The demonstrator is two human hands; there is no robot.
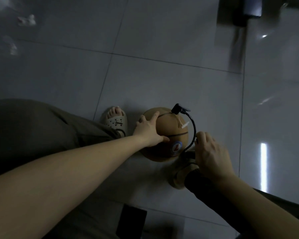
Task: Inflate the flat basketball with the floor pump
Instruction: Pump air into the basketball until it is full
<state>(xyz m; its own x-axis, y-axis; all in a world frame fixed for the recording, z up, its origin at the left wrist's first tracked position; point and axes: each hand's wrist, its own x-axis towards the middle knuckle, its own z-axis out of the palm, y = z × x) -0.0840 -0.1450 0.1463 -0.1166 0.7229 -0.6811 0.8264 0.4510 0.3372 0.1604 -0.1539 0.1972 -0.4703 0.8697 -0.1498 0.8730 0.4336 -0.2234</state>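
Basketball (171, 135) under splayed left fingers (154, 116)

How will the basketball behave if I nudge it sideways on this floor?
Probably rolls readily: the basketball looks round and sits on glossy floor tiles. The left hand spread on its side seems to be steadying it. The hose plugged in on top would likely tug if it rolls.

The tan ball (169, 128) sat on the floor (145, 75), dark seams and round logo showing. A black hose (195, 129) arced from its 1 o'clock to 5 o'clock.
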